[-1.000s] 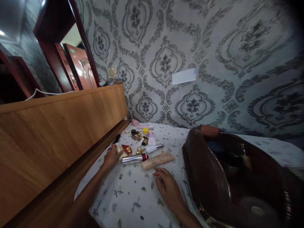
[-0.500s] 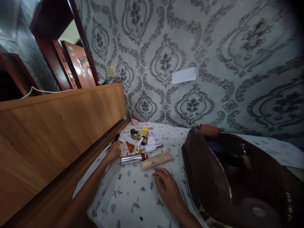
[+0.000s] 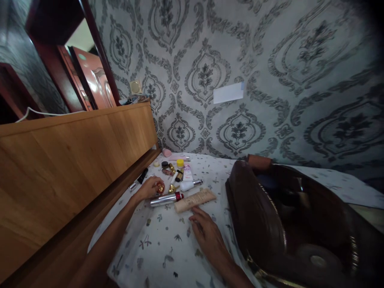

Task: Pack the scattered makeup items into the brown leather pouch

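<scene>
One silver tube (image 3: 166, 199) serves as landmark. Beyond it: one amber item (image 3: 161, 187), left hand's (image 3: 148, 188) fingers bent against it, closure undeterminable. Right of it: one beige tube (image 3: 195, 200); right hand (image 3: 207, 232) nearby, loosely open, empty. Farther right: one bag (image 3: 250, 200).

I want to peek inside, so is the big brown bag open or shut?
Open: the brown bag's zipper edges are spread apart, and you can see things inside.

Glossy, seemingly leather brown bag (image 3: 249, 208).
</scene>
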`<control>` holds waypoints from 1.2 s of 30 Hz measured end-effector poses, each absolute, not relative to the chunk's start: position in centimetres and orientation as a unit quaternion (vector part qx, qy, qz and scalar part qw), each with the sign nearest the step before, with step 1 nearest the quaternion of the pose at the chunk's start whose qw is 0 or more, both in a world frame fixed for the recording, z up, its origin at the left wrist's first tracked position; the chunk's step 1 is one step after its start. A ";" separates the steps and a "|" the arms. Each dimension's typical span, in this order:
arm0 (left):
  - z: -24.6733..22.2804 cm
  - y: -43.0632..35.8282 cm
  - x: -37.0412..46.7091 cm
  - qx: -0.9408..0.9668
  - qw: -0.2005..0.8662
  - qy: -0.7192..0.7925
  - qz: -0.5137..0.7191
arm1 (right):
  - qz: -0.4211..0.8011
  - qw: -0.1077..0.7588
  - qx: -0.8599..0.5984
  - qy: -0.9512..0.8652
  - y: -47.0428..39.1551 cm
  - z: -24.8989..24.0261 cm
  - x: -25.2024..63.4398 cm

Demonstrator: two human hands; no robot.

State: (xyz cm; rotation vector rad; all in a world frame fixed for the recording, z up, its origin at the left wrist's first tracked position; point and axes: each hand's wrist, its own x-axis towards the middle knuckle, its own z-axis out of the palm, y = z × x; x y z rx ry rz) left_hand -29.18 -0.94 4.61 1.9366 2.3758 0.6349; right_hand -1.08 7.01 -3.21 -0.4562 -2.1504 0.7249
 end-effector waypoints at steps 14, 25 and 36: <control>4.4 -3.4 -23.3 0.643 -0.113 0.741 0.160 | 0.264 0.367 -0.146 -0.880 6.6 -3.3 -1.1; 5.5 -2.0 -24.9 0.567 -0.080 0.786 0.234 | 0.300 0.372 -0.157 -0.864 6.4 -2.7 -0.8; 4.5 6.5 -34.3 0.466 -0.038 0.829 0.306 | 0.247 0.432 -0.147 -0.855 6.9 -4.2 -0.9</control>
